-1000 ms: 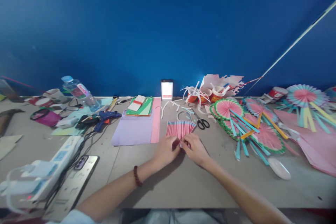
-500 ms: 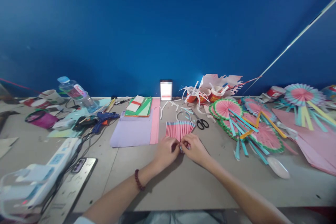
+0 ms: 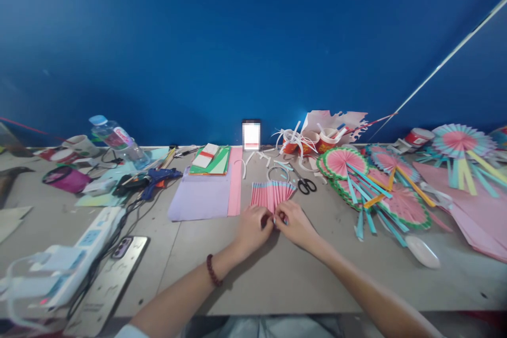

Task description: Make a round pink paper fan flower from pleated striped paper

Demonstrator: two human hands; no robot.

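A pink pleated paper fan (image 3: 271, 194) with a light-blue far edge spreads out on the table in front of me. My left hand (image 3: 254, 225) pinches its gathered near end from the left. From the right, the fingers of my right hand (image 3: 295, 223) pinch the same end, close against the left fingertips. The exact spot between the fingertips is mostly covered. Black-handled scissors (image 3: 306, 186) lie just right of the fan, and a roll of tape (image 3: 278, 173) is behind it.
Finished paper fans (image 3: 344, 162) with paper-strip handles lie to the right, near a white computer mouse (image 3: 423, 252). Purple paper (image 3: 199, 198) lies left of the fan. Further left are a glue gun (image 3: 157, 181), a power strip (image 3: 87, 245) and a phone (image 3: 111, 280). Paper cups (image 3: 327, 140) stand by the wall.
Both hands keep pinching the fan's near end, with only a slight shift of the fingers. The whole view has moved a little.
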